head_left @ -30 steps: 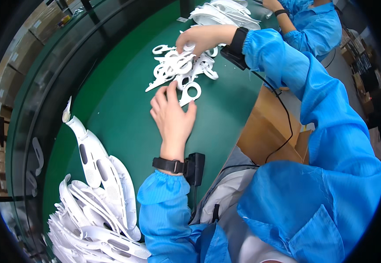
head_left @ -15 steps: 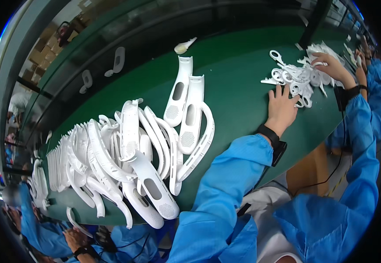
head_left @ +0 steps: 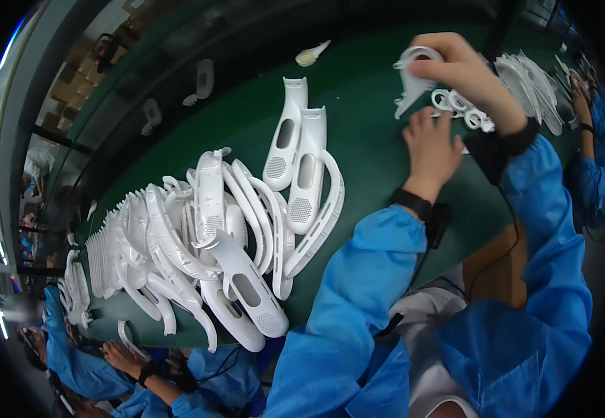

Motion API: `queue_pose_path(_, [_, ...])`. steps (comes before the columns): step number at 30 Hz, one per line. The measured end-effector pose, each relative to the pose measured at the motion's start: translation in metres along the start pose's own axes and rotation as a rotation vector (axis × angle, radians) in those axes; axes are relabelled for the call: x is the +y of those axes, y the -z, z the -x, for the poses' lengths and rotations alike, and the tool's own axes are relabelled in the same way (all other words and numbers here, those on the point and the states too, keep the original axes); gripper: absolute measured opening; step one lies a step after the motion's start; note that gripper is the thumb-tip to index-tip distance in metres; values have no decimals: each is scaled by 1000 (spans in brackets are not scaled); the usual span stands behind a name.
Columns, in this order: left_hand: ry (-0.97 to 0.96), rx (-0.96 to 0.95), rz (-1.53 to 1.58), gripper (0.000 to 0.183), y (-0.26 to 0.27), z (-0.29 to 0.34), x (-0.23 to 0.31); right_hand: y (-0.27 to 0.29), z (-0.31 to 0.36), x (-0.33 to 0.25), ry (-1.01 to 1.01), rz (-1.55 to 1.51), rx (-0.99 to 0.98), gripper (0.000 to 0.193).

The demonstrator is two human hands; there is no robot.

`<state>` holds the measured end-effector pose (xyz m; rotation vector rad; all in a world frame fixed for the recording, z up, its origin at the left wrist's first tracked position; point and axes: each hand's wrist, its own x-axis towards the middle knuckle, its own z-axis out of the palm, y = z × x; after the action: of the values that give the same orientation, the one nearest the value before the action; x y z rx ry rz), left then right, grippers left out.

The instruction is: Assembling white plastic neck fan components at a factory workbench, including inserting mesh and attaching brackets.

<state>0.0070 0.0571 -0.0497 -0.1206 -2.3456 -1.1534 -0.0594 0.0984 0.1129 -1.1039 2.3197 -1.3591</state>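
My right hand [head_left: 464, 73] is raised over the far right of the green table, its thumb and fingers closed on a white plastic part [head_left: 410, 85]. That part has a rounded ring-like end and a narrow tail hanging down. Lower and to the left, my left hand [head_left: 433, 150] is spread palm down, fingertips beside a small group of white plastic ring pieces [head_left: 458, 102]. My right arm and hand hide some of that group. Whether the left fingertips touch a piece I cannot tell.
A big pile of curved white plastic shells [head_left: 170, 237] covers the table's left half. Two long white housings [head_left: 308, 171] with oval openings lie mid-table. Flat white parts [head_left: 529, 80] are stacked at far right. Co-workers' hands [head_left: 123, 359] show at lower left and at the right edge.
My right hand has lifted from the heap of white parts and moved left, now holding one. The heap in front of my hands looks smaller. My left hand has shifted slightly up and left.
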Motion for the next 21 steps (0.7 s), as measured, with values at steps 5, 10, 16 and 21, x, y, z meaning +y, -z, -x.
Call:
queue_pose_path(5, [236, 185, -420, 53, 78, 12, -55, -42, -99, 15, 83, -100, -73, 11])
queue_pose_path(10, [354, 162, -537, 53, 110, 13, -55, -103, -212, 18, 335, -44, -53, 11])
queue_pose_path(16, [317, 167, -491, 48, 93, 5, -68, -187, -271, -31, 44, 324, -309, 40])
queue_pose_path(21, [303, 111, -461, 69, 82, 12, -87, -261, -306, 3, 71, 767, -423, 27])
